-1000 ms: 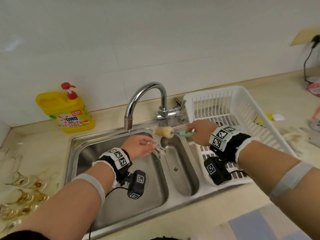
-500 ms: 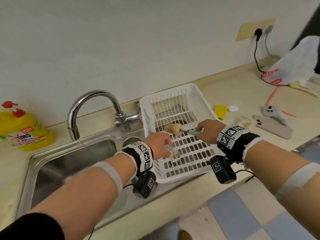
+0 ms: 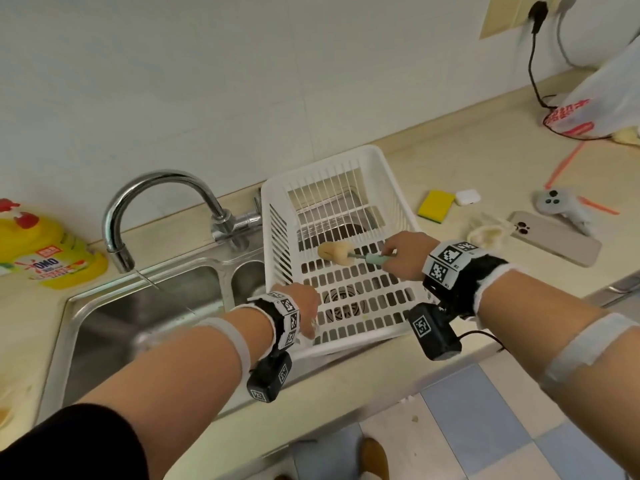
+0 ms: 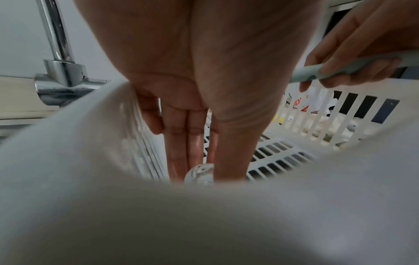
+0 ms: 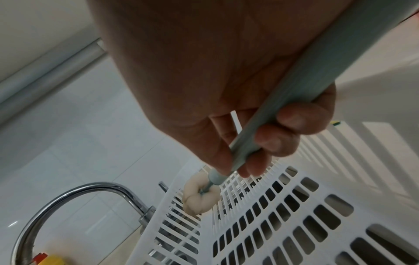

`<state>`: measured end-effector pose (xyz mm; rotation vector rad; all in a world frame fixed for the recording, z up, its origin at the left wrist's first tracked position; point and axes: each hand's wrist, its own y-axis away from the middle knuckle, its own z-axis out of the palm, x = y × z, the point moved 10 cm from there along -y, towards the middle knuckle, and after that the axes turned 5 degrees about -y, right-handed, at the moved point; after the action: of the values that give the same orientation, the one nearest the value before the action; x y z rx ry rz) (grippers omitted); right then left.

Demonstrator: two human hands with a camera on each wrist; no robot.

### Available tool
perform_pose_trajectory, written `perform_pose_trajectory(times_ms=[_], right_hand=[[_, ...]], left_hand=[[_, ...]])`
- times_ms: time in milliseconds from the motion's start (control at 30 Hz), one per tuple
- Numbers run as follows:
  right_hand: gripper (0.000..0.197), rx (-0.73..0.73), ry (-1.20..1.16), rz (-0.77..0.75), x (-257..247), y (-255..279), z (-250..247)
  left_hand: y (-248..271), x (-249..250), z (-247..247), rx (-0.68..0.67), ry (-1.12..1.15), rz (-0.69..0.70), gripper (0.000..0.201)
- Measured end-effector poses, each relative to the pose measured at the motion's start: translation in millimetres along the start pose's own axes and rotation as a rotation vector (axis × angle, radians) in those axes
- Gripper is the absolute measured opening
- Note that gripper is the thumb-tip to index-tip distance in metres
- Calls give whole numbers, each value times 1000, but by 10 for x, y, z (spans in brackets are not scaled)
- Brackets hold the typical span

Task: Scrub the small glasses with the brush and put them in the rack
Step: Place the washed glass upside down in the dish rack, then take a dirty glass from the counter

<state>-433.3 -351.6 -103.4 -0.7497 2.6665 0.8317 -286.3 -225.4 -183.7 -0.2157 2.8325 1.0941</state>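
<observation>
A white plastic rack (image 3: 347,156) stands over the right sink basin. My left hand (image 3: 311,330) reaches down into its front left corner. In the left wrist view the straight fingers (image 4: 179,152) and thumb pinch a small clear glass (image 4: 200,173) just behind the rack's near rim (image 4: 68,143); the hand hides the glass in the head view. My right hand (image 3: 403,252) grips the pale green handle of the brush (image 3: 375,259), whose cream sponge head (image 5: 199,197) hovers above the rack floor (image 5: 294,215), apart from the glass.
A chrome faucet (image 3: 156,181) trickles water into the left sink basin (image 3: 138,323). A yellow detergent bottle (image 3: 45,251) stands at far left. On the counter to the right lie a yellow sponge (image 3: 435,206), a phone (image 3: 554,242), a controller (image 3: 561,206) and a plastic bag (image 3: 606,98).
My left hand carried the glass from under the tap to the right and down into the rack's front left corner. The right hand moved with the brush over the rack.
</observation>
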Motion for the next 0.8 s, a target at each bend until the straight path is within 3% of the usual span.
perform_pose_trajectory(times_ms=[267, 367, 433, 500, 600, 800], right_hand=[[26, -25, 46, -74, -371, -17, -73], [24, -29, 80, -156, -717, -38, -117], [24, -40, 104, -227, -1023, -61, -116], [23, -66, 136, -298, -1374, -82, -58], [24, -112, 204, -411, -1937, -39, 140], [29, -199, 384, -566, -3116, 29, 1026]], left_hand=[[75, -24, -9, 41, 110, 79, 39], [233, -226, -196, 229, 279, 162, 32], [437, -537, -346, 396, 419, 132, 27], [655, -946, -335, 485, 552, 43, 27], [1044, -1558, -36, 515, 704, -138, 24], [2141, -2650, 1392, 534, 956, -618, 7]])
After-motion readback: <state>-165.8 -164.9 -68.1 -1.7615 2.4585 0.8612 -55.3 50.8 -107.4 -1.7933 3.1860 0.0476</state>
